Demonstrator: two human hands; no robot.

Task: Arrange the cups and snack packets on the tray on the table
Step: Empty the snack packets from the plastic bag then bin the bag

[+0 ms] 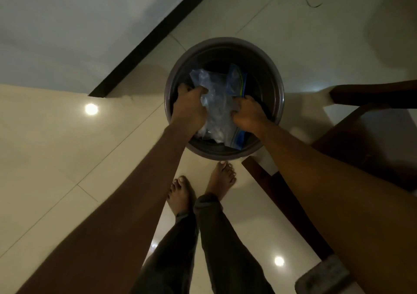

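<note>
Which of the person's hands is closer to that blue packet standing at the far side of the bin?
Right. The right hand sits just below the blue packet, nearly touching it. The left hand grips the clear plastic bag across the bin.

Both arms reaching straight down; left hand point(188, 111) & right hand point(247, 115) curling shut, fingers gripping, knuckles up. Bare feet point(180, 194) standing close below.

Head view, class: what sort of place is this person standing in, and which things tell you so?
Probably a room in a home. The floor is glossy pale tile, a round bin stands on it holding plastic bags, and dark wooden furniture sits beside it. The person's feet are bare.
</note>
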